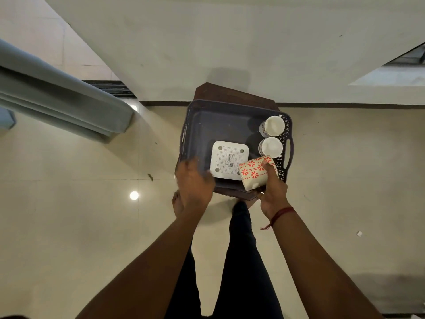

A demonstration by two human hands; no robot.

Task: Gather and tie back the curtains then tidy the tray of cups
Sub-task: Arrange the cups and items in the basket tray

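Observation:
A dark grey plastic tray (220, 125) sits on a small brown stool below me. Two white cups stand upright along its right side, one at the back (273, 125) and one in front of it (271, 147). My right hand (272, 192) grips a cream cup with red flower prints (254, 172), tilted on its side over the tray's near right corner. My left hand (195, 183) hovers over the tray's near left edge, fingers loosely curled, holding nothing. A white square perforated object (228, 158) lies in the tray between my hands. The grey-blue curtain (57, 97) hangs at the left.
The brown stool (220, 93) stands against a pale wall. Glossy beige floor tiles spread all around. My dark-trousered legs and bare feet are just below the stool. A window opening shows at the upper right (395, 72).

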